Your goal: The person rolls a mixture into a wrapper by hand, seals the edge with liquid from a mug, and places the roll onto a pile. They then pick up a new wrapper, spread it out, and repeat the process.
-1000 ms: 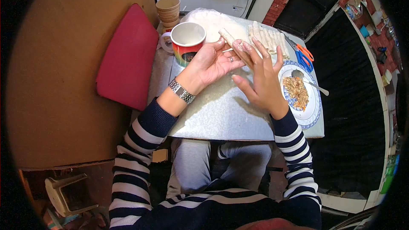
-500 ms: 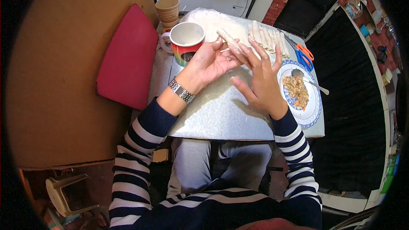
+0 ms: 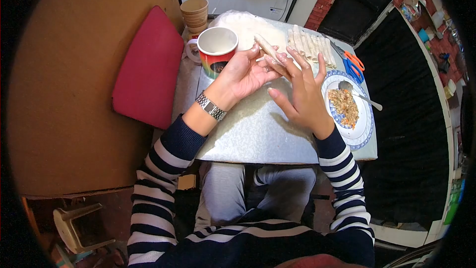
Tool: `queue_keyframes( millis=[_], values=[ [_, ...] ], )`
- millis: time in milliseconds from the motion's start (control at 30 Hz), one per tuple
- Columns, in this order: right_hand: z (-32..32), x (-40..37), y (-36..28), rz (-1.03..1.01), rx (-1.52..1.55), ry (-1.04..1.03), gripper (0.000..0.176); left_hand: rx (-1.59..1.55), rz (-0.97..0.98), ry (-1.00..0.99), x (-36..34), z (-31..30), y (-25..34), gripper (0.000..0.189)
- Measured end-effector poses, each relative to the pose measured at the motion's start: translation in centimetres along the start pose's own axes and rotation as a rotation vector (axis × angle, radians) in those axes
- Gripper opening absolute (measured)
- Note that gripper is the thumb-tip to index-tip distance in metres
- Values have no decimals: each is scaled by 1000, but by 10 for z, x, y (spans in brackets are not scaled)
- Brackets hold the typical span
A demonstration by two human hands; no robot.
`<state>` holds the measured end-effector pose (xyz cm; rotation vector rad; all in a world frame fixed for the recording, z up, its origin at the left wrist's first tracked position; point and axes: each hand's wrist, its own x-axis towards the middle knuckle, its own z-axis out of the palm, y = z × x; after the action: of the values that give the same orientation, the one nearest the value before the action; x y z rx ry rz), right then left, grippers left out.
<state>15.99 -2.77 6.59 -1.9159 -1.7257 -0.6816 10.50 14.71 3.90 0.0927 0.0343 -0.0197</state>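
A thin, pale spring roll (image 3: 266,43) lies slanted across the fingers of my left hand (image 3: 243,72), its far end sticking out past the thumb. My left hand is palm up, with the thumb against the roll. Over the near part of the roll, my right hand (image 3: 308,92) lays its outstretched fingertips, thumb held apart. Those fingers partly hide the roll. Whitish residue coats the fingertips. Behind the hands, several finished rolls (image 3: 308,44) lie side by side. To the left stands a large red, yellow and green mug (image 3: 218,58).
At right, a blue-rimmed plate (image 3: 366,128) holds chopped filling (image 3: 343,106) and a spoon (image 3: 371,101). Scissors (image 3: 354,62) with orange and blue handles lie behind it. Pale sheets on plastic (image 3: 248,24) and stacked cups (image 3: 195,11) occupy the back. A red chair back (image 3: 151,69) adjoins the table.
The roll has turned slightly in my left hand, and my right fingers have shifted a little along it. Everything else stays in place.
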Motion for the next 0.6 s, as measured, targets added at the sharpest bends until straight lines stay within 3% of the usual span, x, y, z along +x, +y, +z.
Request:
queue_keyframes(
  millis=[167,233,267,300,400,467,500,567,600],
  values=[
    [-2,3,3,61,176,197,44,97,-27,-52,2,-7,-2,31],
    [5,8,0,125,296,297,36,171,10,50,1,-2,-14,32],
    [7,15,-3,58,275,240,38,212,29,102,1,-1,-16,33],
    [8,21,-7,-3,255,180,39,157,-48,29,13,-25,-8,33],
    [13,51,-29,-117,189,58,38,1234,400,-389,13,-34,-9,36],
    [23,75,-41,-106,168,-3,38,1429,468,-534,9,-35,-12,40],
    [30,87,-45,-81,95,-107,38,1271,377,-524,5,-37,-13,46],
    [45,109,-49,-20,-49,-317,39,103,-10,-456,17,-57,-11,53],
    [51,119,-47,-16,-46,-462,41,167,-18,-347,17,-50,-12,53]
  ],
)
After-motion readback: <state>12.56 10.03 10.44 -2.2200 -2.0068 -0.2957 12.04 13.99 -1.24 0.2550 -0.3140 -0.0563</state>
